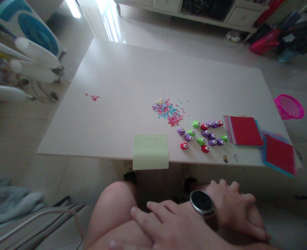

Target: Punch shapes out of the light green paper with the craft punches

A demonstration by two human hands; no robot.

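Observation:
My forearms cross over my lap. My right hand [161, 222] lies on the bare left knee [114, 205], fingers spread, holding nothing. On the right leg rests my left hand [236, 206], empty, its fingers apart and draped over the knee; a round dark watch [202, 202] is on that wrist. Nearest on the white table [111, 73] is a pale green paper sheet [150, 149], overhanging the front edge. Beyond it lies a pile of small pink, blue and pale confetti pieces [169, 111]. Several purple, green and red one-eyed little figures [205, 133] stand to its right.
Two stacks of coloured square sheets, red on top, lie right: one stack [247, 131] inward, another stack [279, 154] at the corner. A few red pieces [94, 98] are far left. A pink basket [290, 107] stands beyond the table; a blue-white fan [37, 29] is back left.

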